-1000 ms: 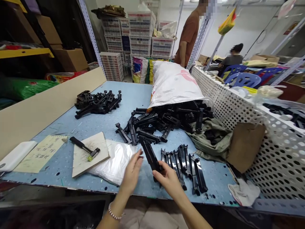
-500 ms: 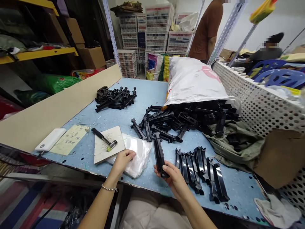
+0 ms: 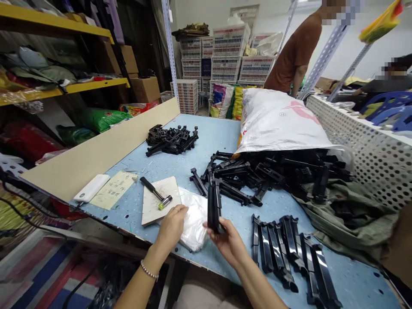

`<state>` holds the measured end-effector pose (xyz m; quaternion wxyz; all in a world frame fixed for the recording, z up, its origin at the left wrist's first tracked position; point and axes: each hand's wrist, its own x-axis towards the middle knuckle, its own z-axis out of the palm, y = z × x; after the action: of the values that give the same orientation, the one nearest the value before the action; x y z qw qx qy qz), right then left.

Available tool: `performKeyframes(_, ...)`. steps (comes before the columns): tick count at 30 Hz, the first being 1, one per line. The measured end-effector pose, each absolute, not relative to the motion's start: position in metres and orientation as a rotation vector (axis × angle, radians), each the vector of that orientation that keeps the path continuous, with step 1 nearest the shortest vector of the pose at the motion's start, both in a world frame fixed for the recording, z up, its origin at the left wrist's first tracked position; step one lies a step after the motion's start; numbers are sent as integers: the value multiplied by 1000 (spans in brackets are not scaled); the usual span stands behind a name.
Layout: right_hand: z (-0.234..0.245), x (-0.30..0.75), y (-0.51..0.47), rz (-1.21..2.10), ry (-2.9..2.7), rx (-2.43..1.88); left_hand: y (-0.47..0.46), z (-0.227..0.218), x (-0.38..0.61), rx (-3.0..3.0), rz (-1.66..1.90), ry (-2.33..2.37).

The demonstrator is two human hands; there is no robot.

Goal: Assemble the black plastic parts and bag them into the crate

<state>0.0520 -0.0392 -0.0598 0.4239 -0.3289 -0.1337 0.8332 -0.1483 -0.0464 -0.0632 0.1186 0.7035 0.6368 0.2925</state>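
Bags of thin, glossy plastic film (image 3: 195, 229) form a flat stack on a speckled blue tabletop (image 3: 219, 133). Left hand (image 3: 173, 221): at the bags' left edge, fingers curled and drawn together; whether they pinch film cannot be told. Right hand (image 3: 225, 240): just right of the bags, thumb and fingers closed around the lower end of a long, ridged black plastic part (image 3: 214, 206), tilted near upright; whether it is one piece or several cannot be told. Left of the bags: a black-gripped hammer (image 3: 156, 193) on a grit-strewn, whitish square board (image 3: 149, 214); farther left, a handwritten yellow paper sheet (image 3: 116, 189). Right of the bags: a row of shiny, slender black parts (image 3: 277, 253) laid side by side. Beyond the bags: a jumbled heap of similar parts (image 3: 240, 168) at the mouth of a white sack (image 3: 283, 120).
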Motion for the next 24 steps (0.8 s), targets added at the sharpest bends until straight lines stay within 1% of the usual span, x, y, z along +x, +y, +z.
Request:
performKeyframes(4, -71, 70, -64, 2631, -79, -658, -41, -64, -154, 1929, 904, 1795)
performKeyframes(6, -78, 68, -69, 2750, 44, -537, -45, -63, -150, 1929, 952, 1762)
performKeyframes(8, -84, 63, -67, 2772, 89, -389, -58, -59, -141, 2014, 975, 1652)
performKeyframes(11, -86, 60, -59, 2736, 59, -280, -85, -50, -124, 2132, 938, 1394)
performKeyframes(13, -85, 61, -57, 2667, -43, -359, -101, -44, -113, 2133, 914, 1283)
performKeyframes(14, -84, 62, -59, 2601, -149, -469, -107, -42, -108, 2124, 908, 1251)
performKeyframes(16, -81, 61, -66, 2357, -488, -786, -115, -40, -100, 2119, 879, 1205)
performKeyframes(18, -76, 59, -78, 2004, -901, -1067, -119, -36, -93, 2137, 818, 1182)
performKeyframes(19, -71, 59, -85, 1864, -1085, -1133, -120, -33, -92, 2150, 799, 1177)
performKeyframes(20, -65, 61, -90, 1791, -1241, -1143, -123, -29, -92, 2157, 791, 1179)
performKeyframes(21, -57, 64, -95, 1798, -1369, -1102, -128, -22, -95, 2152, 798, 1189)
performKeyframes(24, -30, 88, -101, 1975, -1659, -897, -153, 3, -124, 2047, 764, 1285)
